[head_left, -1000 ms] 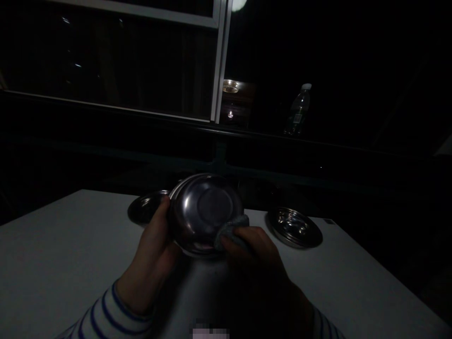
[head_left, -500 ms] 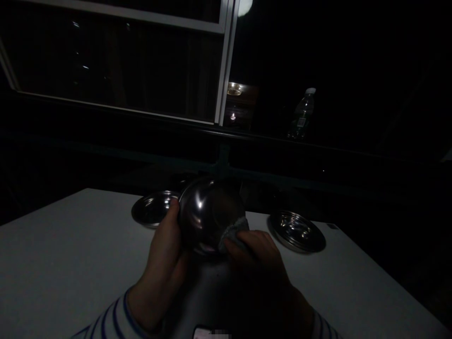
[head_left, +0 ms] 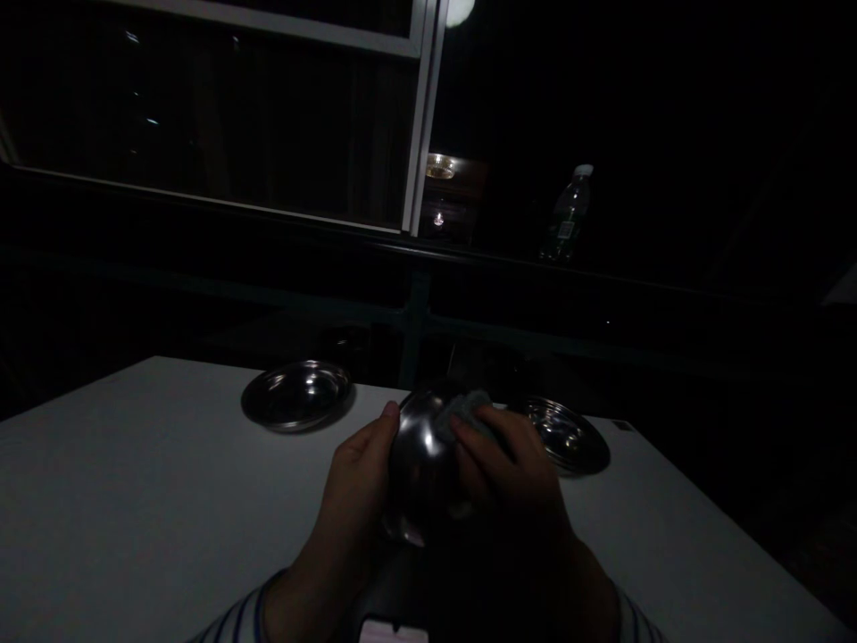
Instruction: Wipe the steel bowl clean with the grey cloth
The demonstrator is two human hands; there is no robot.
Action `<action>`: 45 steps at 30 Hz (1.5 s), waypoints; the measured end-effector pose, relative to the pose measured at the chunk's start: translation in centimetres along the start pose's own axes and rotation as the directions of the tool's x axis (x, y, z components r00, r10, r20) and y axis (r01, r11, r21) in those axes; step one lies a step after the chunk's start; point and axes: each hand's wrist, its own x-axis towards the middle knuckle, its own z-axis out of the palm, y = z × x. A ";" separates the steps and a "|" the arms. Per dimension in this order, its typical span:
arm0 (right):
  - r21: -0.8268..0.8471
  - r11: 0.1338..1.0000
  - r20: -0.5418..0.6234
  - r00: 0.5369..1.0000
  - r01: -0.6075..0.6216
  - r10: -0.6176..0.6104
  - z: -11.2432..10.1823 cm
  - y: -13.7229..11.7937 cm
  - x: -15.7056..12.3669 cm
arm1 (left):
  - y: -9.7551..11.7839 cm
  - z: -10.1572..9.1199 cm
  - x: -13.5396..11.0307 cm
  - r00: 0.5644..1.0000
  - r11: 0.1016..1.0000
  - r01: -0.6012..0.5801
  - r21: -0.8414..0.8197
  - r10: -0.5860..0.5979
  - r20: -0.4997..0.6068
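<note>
A shiny metal bowl (head_left: pixel 419 473) is held up above the table, tilted, its rounded outer side towards me. My left hand (head_left: pixel 358 487) grips the bowl's left edge, thumb along the rim. In my right hand (head_left: pixel 519 473) a greyish cloth (head_left: pixel 469 411) is pinched and pressed against the upper right of the bowl's outside. The fingers of the left hand behind the bowl are hidden. Behind and to the left, a shallow metal bowl (head_left: pixel 295 397) rests on the table. Several nested metal bowls (head_left: pixel 569 438) stand at the right, partly covered by my right hand.
The white table (head_left: pixel 167 500) runs across the dim scene, its far edge just behind the bowls. A phone-like object (head_left: pixel 392 632) lies at the near edge. Beyond the table are a window frame (head_left: pixel 421 116) and a clear plastic bottle (head_left: pixel 568 219) with a white cap.
The held bowl has moved right and down, and both hands with it. The cloth has gone from the bowl's lower right to its upper right. The left bowl is now fully uncovered.
</note>
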 end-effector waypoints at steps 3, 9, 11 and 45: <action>0.036 0.990 0.078 0.988 -0.136 0.132 -0.3 1.5 0.0 | -0.2 -0.2 0.4 0.998 0.999 0.046 -0.026 -0.044 0.049; 0.162 0.955 0.152 0.962 -0.250 0.226 -0.6 2.8 0.0 | -1.1 -1.3 2.0 0.988 0.988 0.117 -0.101 -0.106 0.111; 0.167 0.948 0.126 0.960 -0.270 0.251 -0.6 2.6 0.1 | -1.2 -1.4 2.3 0.984 0.983 0.137 -0.126 -0.120 0.133; 0.114 0.989 0.179 0.982 -0.089 0.067 0.3 -0.2 -0.3 | -2.0 -1.5 2.6 0.977 0.985 0.163 -0.065 -0.152 0.152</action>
